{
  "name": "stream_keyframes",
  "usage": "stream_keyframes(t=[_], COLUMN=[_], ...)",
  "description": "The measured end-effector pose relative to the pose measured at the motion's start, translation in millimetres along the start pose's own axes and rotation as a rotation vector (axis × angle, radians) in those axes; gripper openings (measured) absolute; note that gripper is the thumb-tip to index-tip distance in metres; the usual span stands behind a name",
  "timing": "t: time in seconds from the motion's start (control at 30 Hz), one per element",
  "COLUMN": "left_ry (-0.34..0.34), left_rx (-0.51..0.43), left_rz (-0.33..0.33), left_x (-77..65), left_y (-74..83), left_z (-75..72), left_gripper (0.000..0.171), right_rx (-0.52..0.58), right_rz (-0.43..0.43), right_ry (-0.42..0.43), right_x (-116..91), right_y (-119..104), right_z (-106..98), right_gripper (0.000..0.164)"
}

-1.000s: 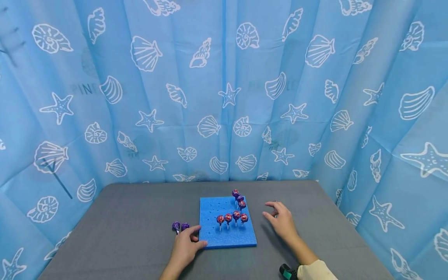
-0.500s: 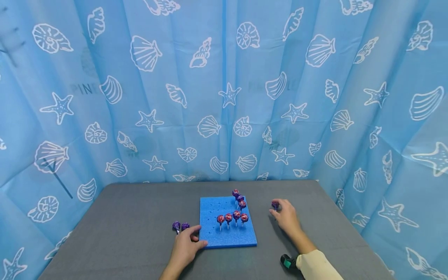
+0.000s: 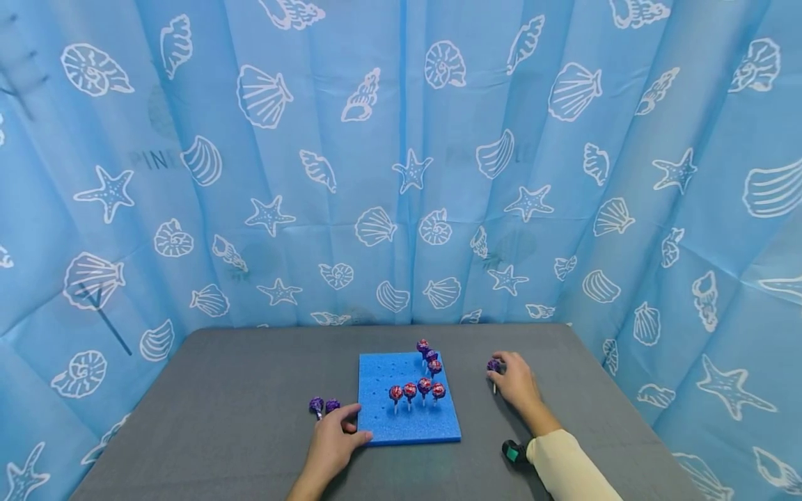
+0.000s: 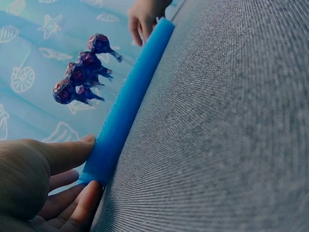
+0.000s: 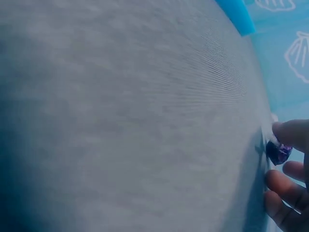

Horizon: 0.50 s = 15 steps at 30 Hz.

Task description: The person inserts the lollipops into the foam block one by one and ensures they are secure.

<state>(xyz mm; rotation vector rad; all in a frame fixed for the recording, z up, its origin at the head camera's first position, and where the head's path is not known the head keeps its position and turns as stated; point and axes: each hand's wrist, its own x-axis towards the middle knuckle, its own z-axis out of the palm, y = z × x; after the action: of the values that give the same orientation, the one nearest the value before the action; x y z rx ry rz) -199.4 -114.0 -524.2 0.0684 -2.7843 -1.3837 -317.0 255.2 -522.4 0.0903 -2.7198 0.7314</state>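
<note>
A blue foam board (image 3: 382, 428) with rows of small holes lies on the grey table. Several lollipops in red and purple wrappers stand upright in it: a front row (image 3: 410, 391) and a line (image 3: 431, 356) at the back right. My left hand (image 3: 331, 445) grips the board's front left corner, thumb and fingers around its edge (image 4: 104, 159). Right of the board, my right hand (image 3: 519, 387) pinches a purple-wrapped lollipop (image 3: 493, 364) by its head, its white stick pointing down toward the table. In the right wrist view, thumb and fingertips surround that wrapped head (image 5: 279, 152).
Two purple lollipops (image 3: 316, 405) lie on the table (image 3: 238, 417) just left of the board, beside my left hand. A black device with a green patch (image 3: 514, 452) sits by the right wrist. A blue shell-print curtain (image 3: 401, 174) hangs behind the table.
My right hand has moved slightly right and closed its fingers on a purple lollipop, which now shows with its stick down. The left hand and board have stayed in place.
</note>
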Motion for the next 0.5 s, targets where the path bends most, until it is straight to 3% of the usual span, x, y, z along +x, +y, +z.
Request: stream_keyframes(t=[0.3, 0.5], left_ry=[0.010, 0.015], left_rx=[0.006, 0.015], left_rz=[-0.014, -0.022], left_x=[0.2, 0.6], left_y=[0.4, 1.0], left_z=[0.5, 0.9], left_gripper=[0.055, 0.055], right_rx=[-0.022, -0.027], right_rz=[0.004, 0.012], right_ry=[-0.113, -0.148], right_x=[11, 16], right_y=[-2, -4], right_z=[-5, -7], right_gripper=[0.038, 0.029])
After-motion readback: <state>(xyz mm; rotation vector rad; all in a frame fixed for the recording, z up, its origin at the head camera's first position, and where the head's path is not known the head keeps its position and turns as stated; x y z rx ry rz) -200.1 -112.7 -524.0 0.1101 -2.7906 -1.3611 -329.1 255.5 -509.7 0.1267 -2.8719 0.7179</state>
